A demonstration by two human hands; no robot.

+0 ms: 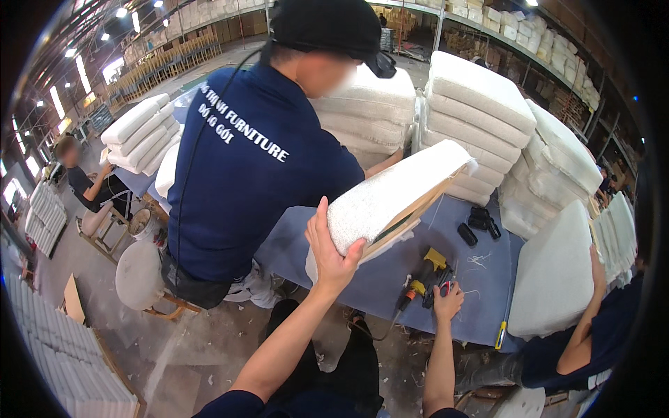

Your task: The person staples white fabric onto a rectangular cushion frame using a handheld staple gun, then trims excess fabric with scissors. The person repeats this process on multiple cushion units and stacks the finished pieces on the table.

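Observation:
My left hand grips the near end of a white upholstered seat cushion, fingers along one side and thumb on the other. The cushion is tilted on its edge above the blue-covered table, and its wooden frame shows on the underside. My right hand is low over the table with curled fingers, at a small dark object with a bit of red that I cannot make out. Just left of it lies a yellow and black staple gun with an orange hose fitting.
A co-worker in a dark blue shirt sits close at left. Stacked cushions line the table's far side. Black battery-like blocks, thread scraps and a yellow-handled screwdriver lie on the blue table. Another person's arm holds a cushion at right.

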